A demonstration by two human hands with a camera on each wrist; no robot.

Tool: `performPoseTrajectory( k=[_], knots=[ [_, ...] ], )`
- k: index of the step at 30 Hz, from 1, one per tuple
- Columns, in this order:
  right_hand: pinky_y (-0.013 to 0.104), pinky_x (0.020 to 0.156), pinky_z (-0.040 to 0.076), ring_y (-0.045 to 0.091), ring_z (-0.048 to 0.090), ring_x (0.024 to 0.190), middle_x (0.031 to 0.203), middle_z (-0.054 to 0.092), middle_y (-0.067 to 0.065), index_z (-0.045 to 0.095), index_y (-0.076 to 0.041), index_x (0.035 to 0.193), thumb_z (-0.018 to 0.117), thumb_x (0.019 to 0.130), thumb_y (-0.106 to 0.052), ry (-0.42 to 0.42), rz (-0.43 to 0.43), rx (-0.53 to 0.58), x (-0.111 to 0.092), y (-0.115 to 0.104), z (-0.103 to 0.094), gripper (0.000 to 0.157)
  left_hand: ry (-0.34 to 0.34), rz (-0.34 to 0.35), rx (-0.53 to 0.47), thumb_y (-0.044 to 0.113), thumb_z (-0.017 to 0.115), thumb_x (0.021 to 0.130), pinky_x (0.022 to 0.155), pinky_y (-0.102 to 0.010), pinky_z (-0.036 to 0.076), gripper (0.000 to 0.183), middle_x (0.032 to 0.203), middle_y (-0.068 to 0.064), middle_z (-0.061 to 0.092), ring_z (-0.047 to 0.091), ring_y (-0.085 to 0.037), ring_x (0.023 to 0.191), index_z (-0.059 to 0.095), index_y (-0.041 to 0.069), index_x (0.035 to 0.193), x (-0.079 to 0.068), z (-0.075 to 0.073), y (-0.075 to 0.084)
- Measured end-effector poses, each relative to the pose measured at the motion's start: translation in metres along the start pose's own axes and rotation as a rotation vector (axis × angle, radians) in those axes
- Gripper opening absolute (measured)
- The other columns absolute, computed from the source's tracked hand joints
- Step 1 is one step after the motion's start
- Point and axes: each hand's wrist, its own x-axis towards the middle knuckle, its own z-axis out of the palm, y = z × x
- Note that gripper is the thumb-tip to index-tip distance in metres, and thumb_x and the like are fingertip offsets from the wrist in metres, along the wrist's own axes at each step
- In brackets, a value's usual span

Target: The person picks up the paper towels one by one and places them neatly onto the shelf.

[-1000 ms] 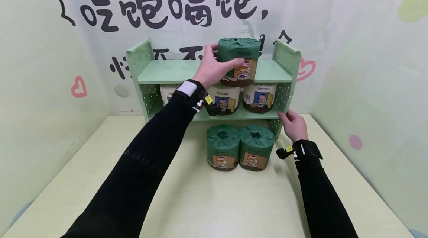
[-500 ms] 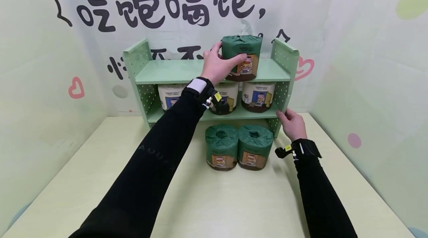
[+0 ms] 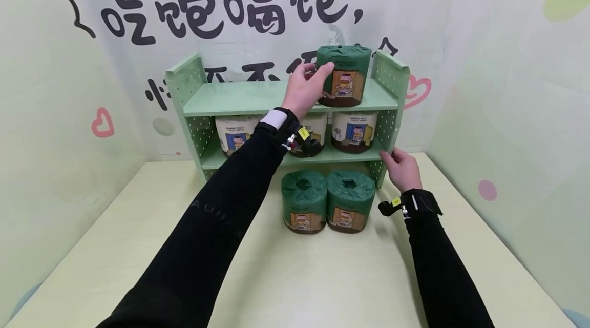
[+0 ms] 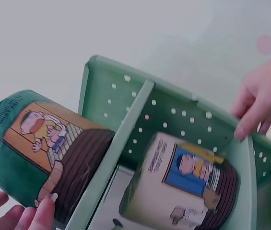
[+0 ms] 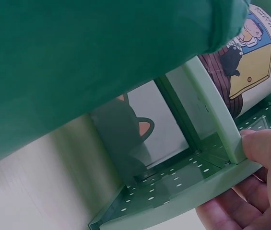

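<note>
A green-wrapped toilet paper roll (image 3: 345,77) stands upright at the right of the top board of the mint-green shelf (image 3: 230,100). My left hand (image 3: 306,87) is at its left side; thumb and fingertips touch the wrapper but are not wrapped round it, as the fingers (image 4: 41,213) in the left wrist view show. My right hand (image 3: 402,169) holds the shelf's right side panel at the lower board, the thumb (image 5: 260,146) on the board's front edge and the fingers under the panel's outer edge. White-wrapped rolls (image 3: 354,130) sit on the lower board, some partly behind my left arm.
Two more green toilet paper rolls (image 3: 304,202) stand side by side on the pale table (image 3: 295,287), in front of the shelf. Behind the shelf is a wall (image 3: 451,20) with black lettering, hearts and dots. Side walls flank the table.
The green roll has moved right and down onto the top board, toward the right side panel. My left hand has moved right with it and loosened its hold. My right hand stays on the shelf.
</note>
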Motion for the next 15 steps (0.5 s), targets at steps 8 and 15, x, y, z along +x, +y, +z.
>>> performPoseTrajectory(
  k=[8, 15],
  knots=[
    [0.054, 0.098, 0.042, 0.032, 0.054, 0.114, 0.123, 0.062, 0.021, 0.058, -0.003, 0.135, 0.054, 0.104, -0.039, -0.007, 0.005, -0.007, -0.001, 0.003, 0.000, 0.048, -0.032, -0.076, -0.285, 0.029, 0.063, 0.101, 0.093, -0.027, 0.050, 0.050, 0.135, -0.004, 0.050, 0.053, -0.014, 0.115, 0.045, 0.005, 0.141, -0.005, 0.017, 0.005],
    [0.053, 0.098, 0.043, 0.032, 0.053, 0.114, 0.124, 0.061, 0.021, 0.058, -0.003, 0.136, 0.054, 0.104, -0.038, -0.004, 0.013, -0.007, 0.000, 0.001, 0.000, 0.048, -0.041, -0.051, -0.338, 0.025, 0.058, 0.103, 0.099, -0.027, 0.045, 0.041, 0.138, -0.001, 0.048, 0.046, -0.009, 0.122, 0.049, 0.005, 0.138, -0.009, 0.027, 0.006]
  ],
)
